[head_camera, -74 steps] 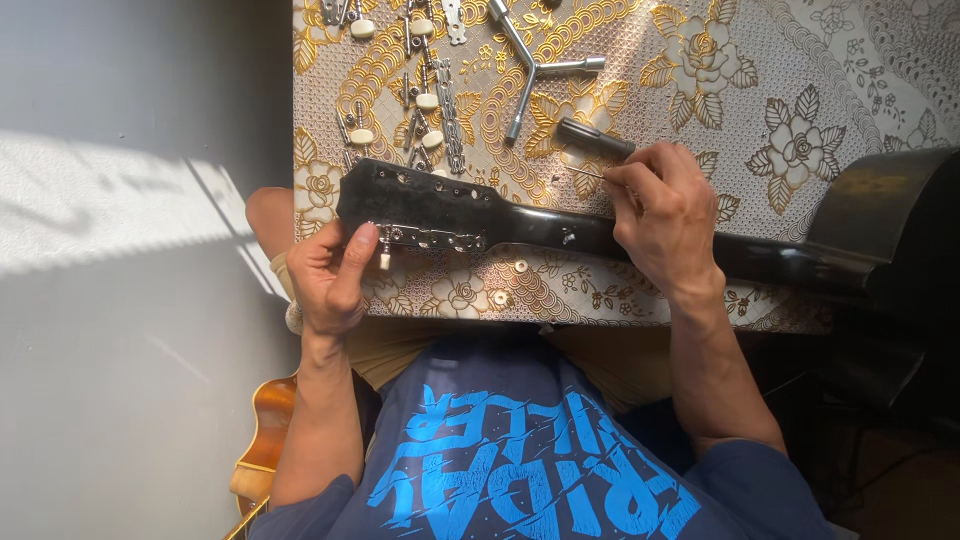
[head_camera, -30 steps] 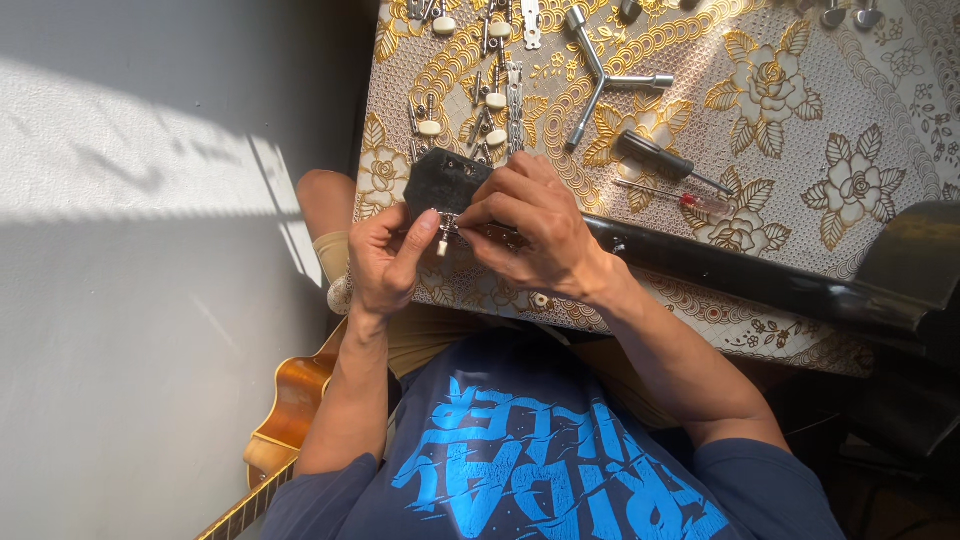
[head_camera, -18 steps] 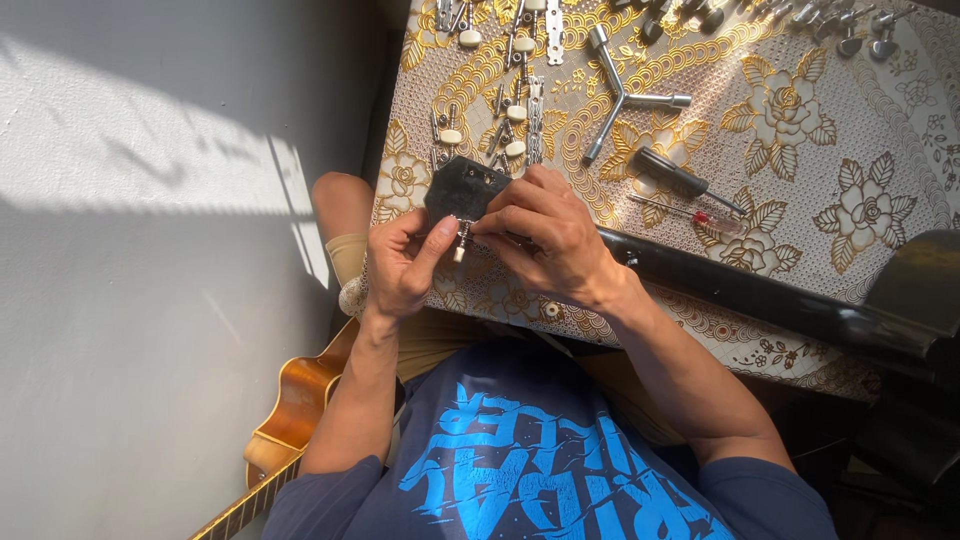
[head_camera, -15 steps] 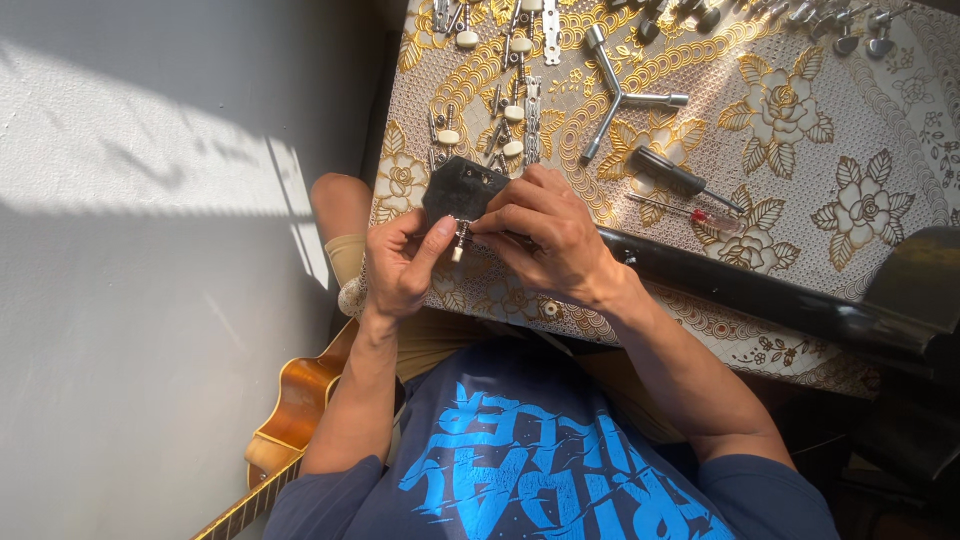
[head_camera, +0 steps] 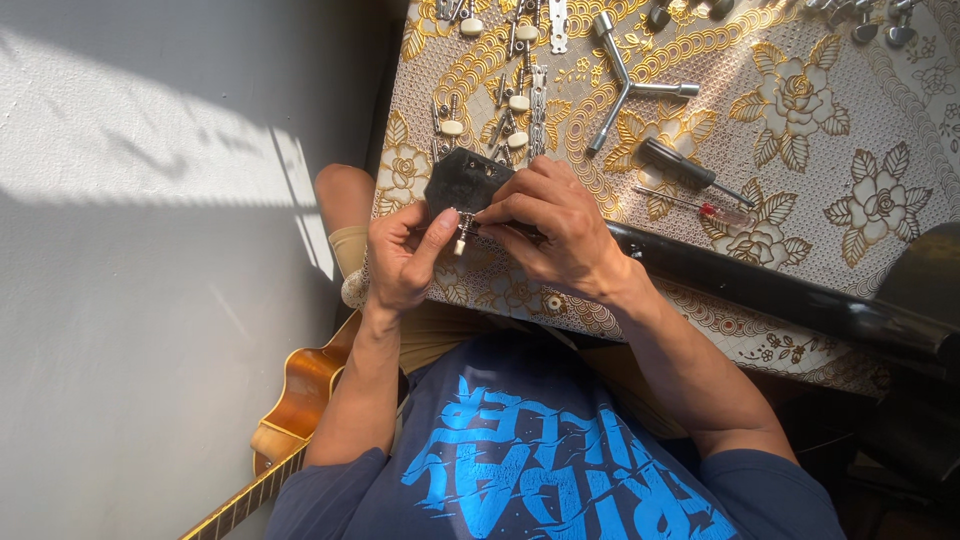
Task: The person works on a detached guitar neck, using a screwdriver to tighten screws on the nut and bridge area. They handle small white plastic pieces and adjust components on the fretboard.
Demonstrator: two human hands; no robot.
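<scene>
i see my left hand (head_camera: 405, 255) curled at the near edge of the table (head_camera: 900, 90), its thumb and fingers pinched on a small tuning peg (head_camera: 461, 236) with a cream knob, which sits at the lower side of the black guitar headstock (head_camera: 462, 178). my right hand (head_camera: 555, 225) lies over the headstock from the other side, fingers closed narrow, their tips meeting the same peg just beside my left thumb. the headstock rests on the gold floral tablecloth, and its black neck (head_camera: 760, 285) runs off to the right along the table's near edge toward the dark body at the frame's right.

beyond my hands, further in on the cloth, lie loose tuning machines (head_camera: 515, 100) with cream knobs, well apart from the peg i hold. a three-armed metal wrench (head_camera: 625, 85) lies near them, and a black-handled screwdriver (head_camera: 690, 172) with a smaller red-handled screwdriver (head_camera: 705, 208) just beside it sit close behind my right hand. low at the left, beside my knee, an amber acoustic guitar (head_camera: 290, 420) stands against the pale floor.
</scene>
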